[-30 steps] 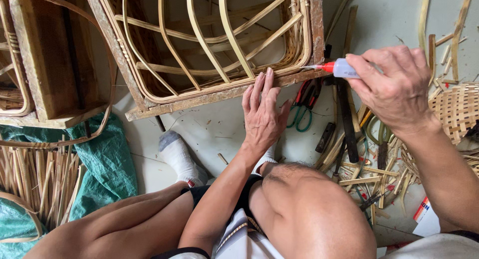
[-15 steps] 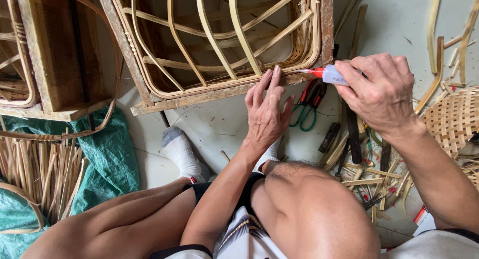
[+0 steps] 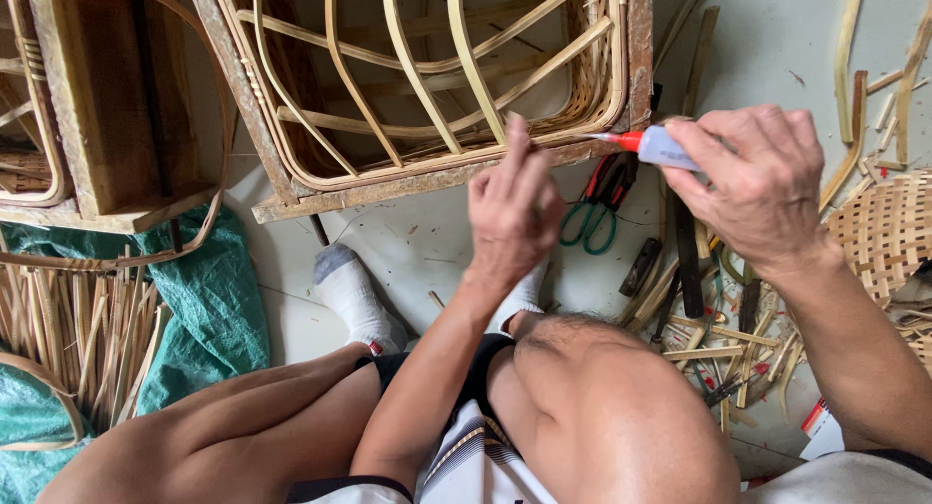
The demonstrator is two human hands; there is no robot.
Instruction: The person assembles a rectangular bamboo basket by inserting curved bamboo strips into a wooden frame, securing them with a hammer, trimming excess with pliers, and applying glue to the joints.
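Observation:
A wooden frame (image 3: 432, 182) with bent bamboo strips woven inside it lies on the floor in front of me. My left hand (image 3: 513, 211) presses its fingertips on the frame's near rail, fingers close together. My right hand (image 3: 755, 179) grips a small glue tube (image 3: 660, 147) with a red nozzle, whose tip touches the rail just right of the left fingers.
Green-handled scissors (image 3: 590, 218) and dark hand tools (image 3: 687, 261) lie on the floor below the frame among bamboo offcuts. A woven basket piece (image 3: 888, 227) is at the right. A second wooden frame (image 3: 92, 106), a teal tarp (image 3: 209, 300) and bundled bamboo strips (image 3: 78, 339) sit at the left.
The view has shifted closer. My right hand moved the glue tube's tip left along the rail toward my left fingers, which curled and pressed onto the rail.

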